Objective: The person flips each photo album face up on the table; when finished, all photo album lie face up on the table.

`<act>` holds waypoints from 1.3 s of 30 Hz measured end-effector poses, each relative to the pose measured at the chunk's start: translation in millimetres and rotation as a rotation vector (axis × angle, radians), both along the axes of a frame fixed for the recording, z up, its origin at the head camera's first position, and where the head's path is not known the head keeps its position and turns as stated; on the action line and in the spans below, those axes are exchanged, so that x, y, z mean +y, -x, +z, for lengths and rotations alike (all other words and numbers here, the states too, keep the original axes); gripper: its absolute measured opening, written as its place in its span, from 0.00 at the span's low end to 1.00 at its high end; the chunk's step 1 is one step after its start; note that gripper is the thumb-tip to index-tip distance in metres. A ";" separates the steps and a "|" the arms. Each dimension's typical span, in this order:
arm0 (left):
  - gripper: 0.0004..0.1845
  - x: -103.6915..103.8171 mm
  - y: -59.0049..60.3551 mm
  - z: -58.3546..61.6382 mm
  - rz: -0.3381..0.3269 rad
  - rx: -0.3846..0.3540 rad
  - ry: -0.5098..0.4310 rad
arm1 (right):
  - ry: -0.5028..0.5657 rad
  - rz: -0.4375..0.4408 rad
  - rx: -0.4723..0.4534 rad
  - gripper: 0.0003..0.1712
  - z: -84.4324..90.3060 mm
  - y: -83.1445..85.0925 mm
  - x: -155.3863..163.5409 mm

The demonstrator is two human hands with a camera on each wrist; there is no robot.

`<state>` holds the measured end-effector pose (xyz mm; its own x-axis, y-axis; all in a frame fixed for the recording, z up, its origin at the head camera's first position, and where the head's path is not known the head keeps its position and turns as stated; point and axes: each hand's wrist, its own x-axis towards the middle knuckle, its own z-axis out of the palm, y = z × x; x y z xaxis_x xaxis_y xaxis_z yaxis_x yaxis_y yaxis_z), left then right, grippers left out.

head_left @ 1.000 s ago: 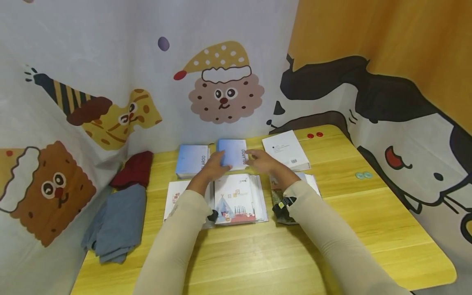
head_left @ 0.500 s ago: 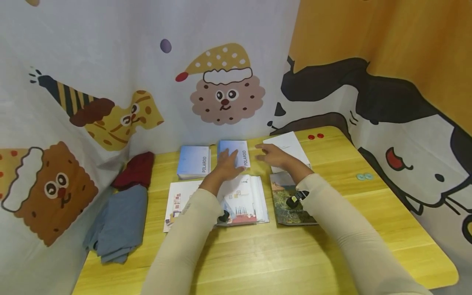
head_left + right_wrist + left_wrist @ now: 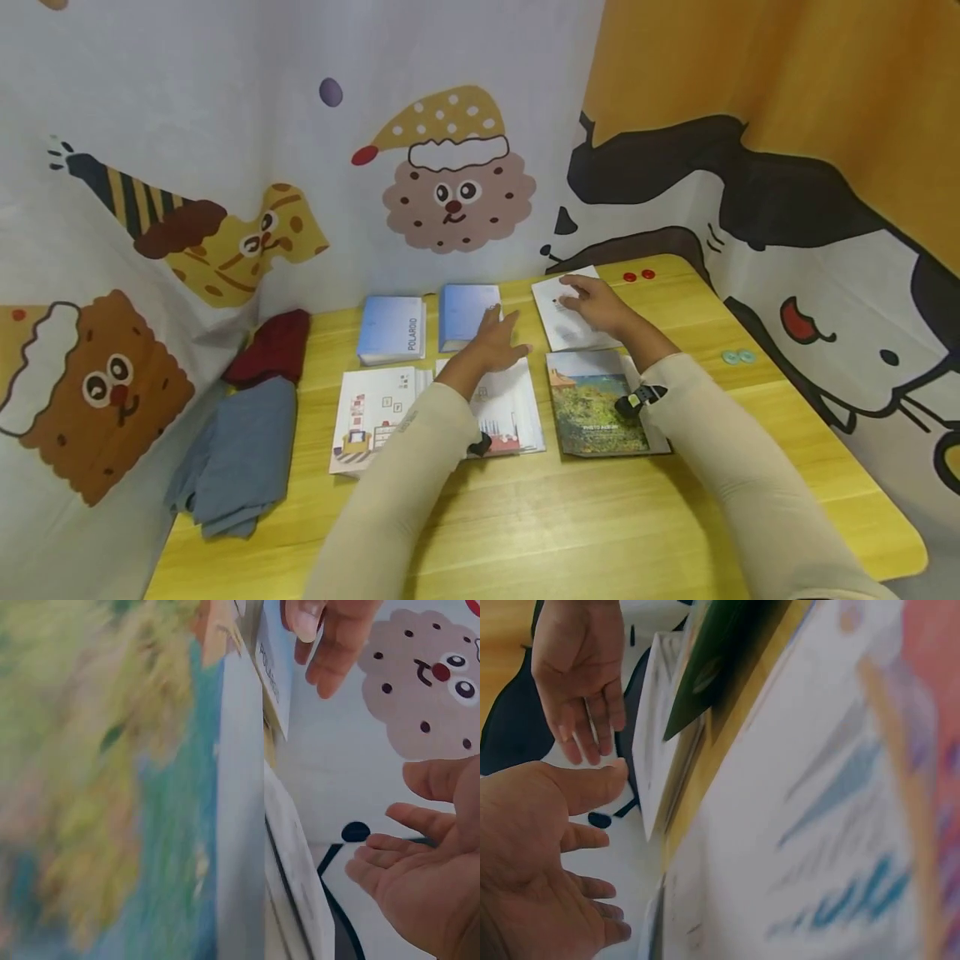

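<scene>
My left hand (image 3: pixel 491 343), fingers spread, hovers over the near edge of the middle blue POLAROID album (image 3: pixel 459 312) and the top of the white illustrated album (image 3: pixel 517 400). Above the white book (image 3: pixel 551 321) at the back right is my right hand (image 3: pixel 597 307), its fingers loosely bent. In the right wrist view that hand (image 3: pixel 424 855) has nothing in its fingers and stands apart from the books. The left wrist view likewise has the left hand (image 3: pixel 555 855) holding nothing. A landscape-covered photo album (image 3: pixel 596 408) lies below the right forearm. The left forearm partly hides the illustrated albums.
Another blue POLAROID album (image 3: pixel 390 325) stands back left, with a white illustrated album (image 3: pixel 371 408) in front. Folded grey cloth (image 3: pixel 247 458) and dark red cloth (image 3: pixel 270 350) lie at the left edge. Red buttons (image 3: pixel 639 276) and green buttons (image 3: pixel 738 357) sit at right.
Both hands have moved right: the left from the middle blue album's left side to its near right edge, the right from beside that album to over the white book. The books stay in place.
</scene>
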<state>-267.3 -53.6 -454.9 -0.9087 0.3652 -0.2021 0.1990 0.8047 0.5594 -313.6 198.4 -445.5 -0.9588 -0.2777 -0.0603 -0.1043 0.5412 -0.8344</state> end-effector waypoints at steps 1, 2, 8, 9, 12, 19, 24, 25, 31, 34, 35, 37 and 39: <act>0.42 2.3 -1.0 -2.1 -0.005 -0.003 -0.018 | 0.015 -0.016 0.000 0.34 -1.4 -0.6 3.8; 0.42 4.6 -1.9 -4.0 -0.012 -0.005 -0.036 | 0.029 -0.032 0.000 0.33 -2.7 -1.4 7.6; 0.41 19.8 -7.6 -12.8 -0.058 -0.003 -0.108 | -0.003 -0.097 -0.022 0.35 -6.8 -7.8 28.9; 0.41 22.4 -8.4 -14.2 -0.066 -0.004 -0.108 | -0.015 -0.100 -0.028 0.36 -7.7 -9.5 32.0; 0.42 30.7 -11.6 -18.9 -0.102 -0.024 -0.114 | -0.026 -0.104 -0.041 0.37 -11.1 -17.1 40.9; 0.42 43.1 -13.6 -21.2 -0.183 -0.066 -0.135 | -0.028 -0.071 -0.064 0.42 -14.6 -27.9 52.9; 0.42 46.5 -16.6 -24.6 -0.207 -0.094 -0.119 | -0.021 -0.054 -0.068 0.42 -22.1 -34.5 63.4; 0.42 46.9 -16.8 -25.2 -0.215 -0.090 -0.117 | -0.004 -0.053 -0.069 0.41 -24.1 -35.3 65.7; 0.41 49.3 -17.6 -29.6 -0.217 -0.060 -0.099 | 0.182 -0.011 -0.109 0.41 -36.6 -39.1 76.3; 0.43 51.7 -18.6 -30.5 -0.214 -0.047 -0.087 | 0.212 0.015 -0.120 0.43 -39.2 -40.9 78.1; 0.43 52.5 -18.9 -30.5 -0.217 -0.042 -0.080 | 0.208 0.019 -0.121 0.45 -39.4 -41.4 78.3; 0.45 54.2 -19.2 -29.6 -0.225 -0.038 -0.073 | 0.213 0.028 -0.121 0.47 -38.8 -42.1 77.8; 0.47 55.0 -19.2 -27.9 -0.225 -0.045 -0.073 | 0.232 0.038 -0.123 0.49 -37.1 -42.3 76.7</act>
<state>-248.1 1.4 -482.9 -0.7935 0.5724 -0.2065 0.3417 0.7000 0.6271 -271.4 275.1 -482.6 -0.9369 -0.3331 -0.1064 -0.0108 0.3317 -0.9433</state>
